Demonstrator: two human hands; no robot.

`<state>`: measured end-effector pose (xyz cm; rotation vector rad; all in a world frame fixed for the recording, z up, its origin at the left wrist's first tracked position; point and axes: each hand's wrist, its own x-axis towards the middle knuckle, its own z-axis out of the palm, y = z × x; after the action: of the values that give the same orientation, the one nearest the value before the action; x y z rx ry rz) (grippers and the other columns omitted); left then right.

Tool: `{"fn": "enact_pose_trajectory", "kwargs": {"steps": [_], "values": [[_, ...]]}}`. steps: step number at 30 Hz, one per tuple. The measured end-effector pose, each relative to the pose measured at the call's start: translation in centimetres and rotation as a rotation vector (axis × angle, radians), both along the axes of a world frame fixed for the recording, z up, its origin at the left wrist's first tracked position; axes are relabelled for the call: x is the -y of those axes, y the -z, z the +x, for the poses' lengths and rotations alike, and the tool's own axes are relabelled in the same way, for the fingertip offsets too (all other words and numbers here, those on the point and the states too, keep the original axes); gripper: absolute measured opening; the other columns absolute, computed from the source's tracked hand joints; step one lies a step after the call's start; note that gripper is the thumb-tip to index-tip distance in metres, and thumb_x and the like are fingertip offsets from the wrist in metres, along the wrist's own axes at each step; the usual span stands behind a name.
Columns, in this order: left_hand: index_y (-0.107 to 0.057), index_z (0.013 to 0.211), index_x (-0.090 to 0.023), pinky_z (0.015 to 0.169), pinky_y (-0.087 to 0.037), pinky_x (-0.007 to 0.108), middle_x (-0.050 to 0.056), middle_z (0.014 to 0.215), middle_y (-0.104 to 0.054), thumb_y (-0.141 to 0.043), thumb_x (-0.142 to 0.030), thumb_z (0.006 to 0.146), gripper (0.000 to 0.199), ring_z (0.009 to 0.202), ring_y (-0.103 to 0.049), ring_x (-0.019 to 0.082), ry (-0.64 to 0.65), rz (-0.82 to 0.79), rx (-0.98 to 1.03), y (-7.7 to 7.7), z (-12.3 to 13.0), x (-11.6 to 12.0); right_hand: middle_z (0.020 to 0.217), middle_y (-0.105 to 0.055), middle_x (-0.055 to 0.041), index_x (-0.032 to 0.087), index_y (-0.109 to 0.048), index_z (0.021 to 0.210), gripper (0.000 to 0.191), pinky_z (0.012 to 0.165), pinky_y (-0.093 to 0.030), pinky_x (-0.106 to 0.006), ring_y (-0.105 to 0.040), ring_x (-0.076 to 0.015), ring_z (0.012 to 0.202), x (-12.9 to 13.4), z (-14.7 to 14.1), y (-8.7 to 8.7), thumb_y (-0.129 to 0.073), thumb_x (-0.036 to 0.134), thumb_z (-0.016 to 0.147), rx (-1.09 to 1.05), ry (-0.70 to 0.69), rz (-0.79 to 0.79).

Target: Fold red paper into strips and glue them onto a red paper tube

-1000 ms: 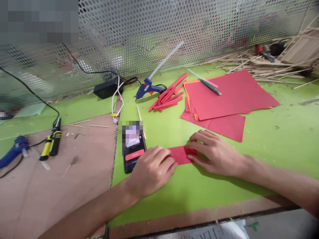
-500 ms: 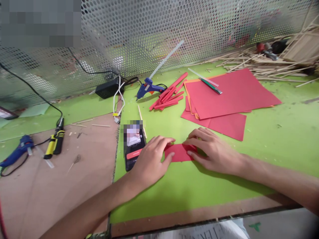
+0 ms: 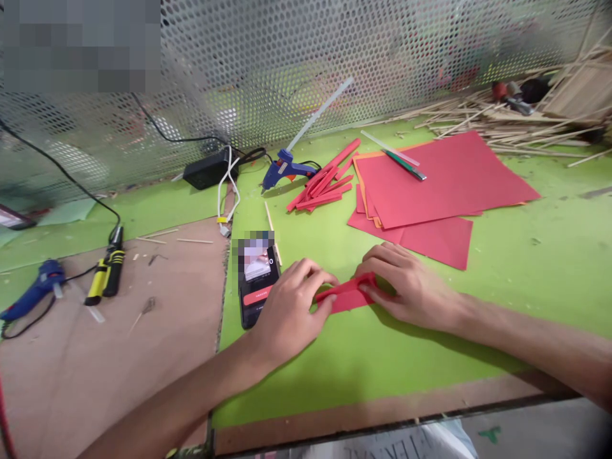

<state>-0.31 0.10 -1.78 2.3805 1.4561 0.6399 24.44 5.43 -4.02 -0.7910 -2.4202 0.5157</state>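
Note:
Between my hands lies a small piece of red paper (image 3: 352,298) on the green tabletop, its far edge folded up and over toward me. My left hand (image 3: 300,305) pinches the paper's left end between thumb and fingers. At the right end, my right hand (image 3: 400,284) grips the fold with thumb and fingers. A phone (image 3: 258,280) with a lit screen lies just beyond my left wrist. Several folded red paper strips (image 3: 325,185) rest in a pile farther back. Larger red paper sheets (image 3: 444,178) are stacked behind my right hand.
A blue glue gun (image 3: 287,171) with a long glue stick stands near the mesh wall (image 3: 268,57). A green cutter (image 3: 405,164) lies on the sheets. Thin wooden sticks (image 3: 507,131) pile up at back right. Another glue gun (image 3: 36,290) and yellow-black tool (image 3: 102,274) are left.
The red paper lay flat half a second ago; now its far edge is raised and folded toward me. Both hands have stayed nearly in place, fingers closed more on the paper.

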Motion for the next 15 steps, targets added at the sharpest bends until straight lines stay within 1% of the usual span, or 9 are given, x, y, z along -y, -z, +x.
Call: {"fn": "enact_pose_trajectory", "kwargs": {"steps": [3,6,8,10,12,13,15], "values": [[-0.067,0.098,-0.018,0.078,-0.052,0.035,0.002,0.093,-0.071,-0.066,-0.009,0.098,0.008,0.086,-0.067,0.019,0.079,0.09,-0.033,0.1,-0.1,0.3,0.094,-0.067,-0.0083,0.017,-0.066,0.103,0.011,0.079,-0.051,-0.037,-0.062,-0.022,0.087,0.0,0.1,0.0,-0.056,0.013,0.104,-0.033,-0.048,0.126],[-0.069,0.102,-0.016,0.076,-0.051,0.035,0.004,0.091,-0.073,-0.061,-0.012,0.103,0.009,0.083,-0.067,0.019,0.193,0.206,-0.132,0.0,-0.4,0.5,0.09,-0.067,-0.0079,0.017,-0.066,0.095,0.017,0.075,-0.048,-0.035,-0.058,-0.0203,0.08,0.0,0.4,-0.2,-0.053,0.012,0.105,0.02,-0.15,0.309],[-0.071,0.105,-0.015,0.076,-0.052,0.036,0.006,0.094,-0.075,-0.058,-0.012,0.104,0.013,0.083,-0.067,0.02,0.259,0.272,-0.214,-0.2,-0.5,0.8,0.087,-0.067,-0.0069,0.018,-0.065,0.089,0.021,0.072,-0.046,-0.035,-0.057,-0.0197,0.077,0.0,0.6,-0.5,-0.054,0.012,0.105,0.06,-0.228,0.382],[-0.071,0.108,-0.013,0.076,-0.053,0.036,0.008,0.097,-0.075,-0.058,-0.01,0.103,0.015,0.085,-0.069,0.021,0.317,0.335,-0.299,-0.4,-0.7,1.1,0.084,-0.066,-0.0053,0.019,-0.065,0.085,0.022,0.072,-0.046,-0.035,-0.056,-0.019,0.075,-0.1,0.9,-0.8,-0.056,0.012,0.104,0.084,-0.283,0.405],[-0.071,0.112,-0.009,0.076,-0.055,0.038,0.01,0.1,-0.076,-0.059,-0.009,0.101,0.016,0.089,-0.071,0.023,0.365,0.389,-0.371,-0.4,-0.8,1.5,0.082,-0.066,-0.0043,0.02,-0.065,0.086,0.02,0.072,-0.046,-0.035,-0.057,-0.0189,0.075,-0.1,1.1,-1.0,-0.058,0.012,0.103,0.091,-0.322,0.416],[-0.071,0.114,-0.007,0.076,-0.055,0.039,0.012,0.102,-0.076,-0.059,-0.012,0.102,0.018,0.091,-0.071,0.025,0.381,0.405,-0.391,-0.4,-0.8,1.7,0.082,-0.066,-0.0044,0.019,-0.066,0.087,0.019,0.073,-0.047,-0.035,-0.058,-0.0193,0.076,-0.1,1.2,-1.1,-0.058,0.012,0.103,0.092,-0.341,0.419],[-0.071,0.119,-0.005,0.077,-0.056,0.04,0.014,0.105,-0.076,-0.059,-0.019,0.103,0.024,0.095,-0.071,0.027,0.39,0.411,-0.404,-0.4,-0.8,1.9,0.083,-0.067,-0.0059,0.018,-0.068,0.09,0.016,0.073,-0.048,-0.036,-0.06,-0.0209,0.078,-0.1,1.3,-1.2,-0.059,0.02,0.104,0.089,-0.381,0.398]]}}
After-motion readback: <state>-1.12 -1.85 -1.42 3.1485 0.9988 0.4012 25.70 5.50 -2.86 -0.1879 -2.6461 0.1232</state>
